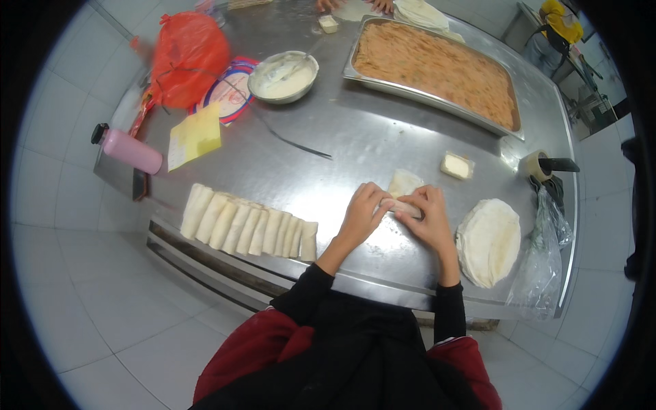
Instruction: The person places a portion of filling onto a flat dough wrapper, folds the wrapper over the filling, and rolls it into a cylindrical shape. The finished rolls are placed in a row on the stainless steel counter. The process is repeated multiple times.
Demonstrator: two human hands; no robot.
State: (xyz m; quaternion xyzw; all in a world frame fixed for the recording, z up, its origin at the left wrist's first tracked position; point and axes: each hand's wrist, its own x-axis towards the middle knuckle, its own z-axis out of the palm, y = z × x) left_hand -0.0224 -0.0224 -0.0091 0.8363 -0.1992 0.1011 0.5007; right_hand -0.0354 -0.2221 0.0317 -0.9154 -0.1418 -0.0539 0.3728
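Both my hands grip a partly rolled wrapper [403, 206] over the steel table, my left hand [365, 207] at its left end and my right hand [426, 215] at its right end. A loose flap of the thin wrapper sheet [405, 182] lies flat beyond my fingers. To the left, a row of several finished pale rolls [251, 225] lies side by side along the table's front edge. A stack of round wrapper sheets [488, 241] rests right of my right hand. Fingers hide part of the roll.
A deep steel tray of orange-brown filling [435, 69], a bowl of white paste [283, 79] and a pale block [457, 166] stand beyond. Left are a red plastic bag [189, 59] and pink bottle [130, 149]; right, a tape roll [535, 164]. Another person's hands [353, 5] work opposite.
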